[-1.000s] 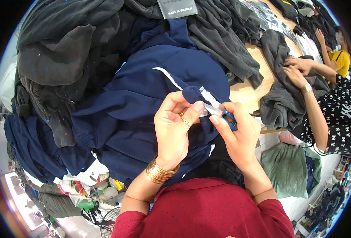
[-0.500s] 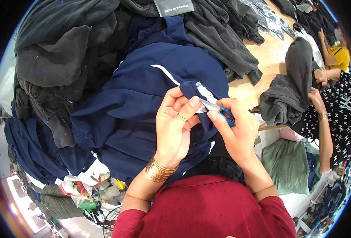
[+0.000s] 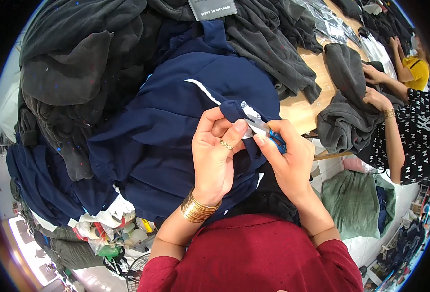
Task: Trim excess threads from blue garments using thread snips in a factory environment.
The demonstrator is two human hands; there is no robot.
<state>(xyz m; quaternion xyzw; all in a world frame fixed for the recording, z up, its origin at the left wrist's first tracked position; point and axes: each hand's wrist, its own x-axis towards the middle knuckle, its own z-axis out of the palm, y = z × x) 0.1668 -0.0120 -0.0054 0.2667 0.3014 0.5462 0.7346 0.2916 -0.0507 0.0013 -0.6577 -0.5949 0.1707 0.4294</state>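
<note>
A navy blue garment (image 3: 176, 92) with white piping lies spread in front of me. My left hand (image 3: 214, 163), with a ring and gold bangles at the wrist, pinches an edge of it between thumb and fingers. A white patch (image 3: 250, 111) shows on that edge. My right hand (image 3: 292, 163) is closed around blue-handled thread snips (image 3: 278, 141). Their metal blades point left, up against the fabric by my left thumb. Whether the blade tips have caught a thread is too small to tell.
Dark grey garments (image 3: 74, 68) are heaped at the left and behind. On the right, a co-worker's hands (image 3: 378, 97) handle a grey garment (image 3: 344, 117) at the wooden table (image 3: 293, 109). A green cloth (image 3: 349, 204) hangs below; a fan (image 3: 136, 267) stands lower left.
The snips have turned slightly in my right hand, showing more blade against the fabric. My left hand barely moves. The co-worker's hands have shifted up and left over the grey garment.
</note>
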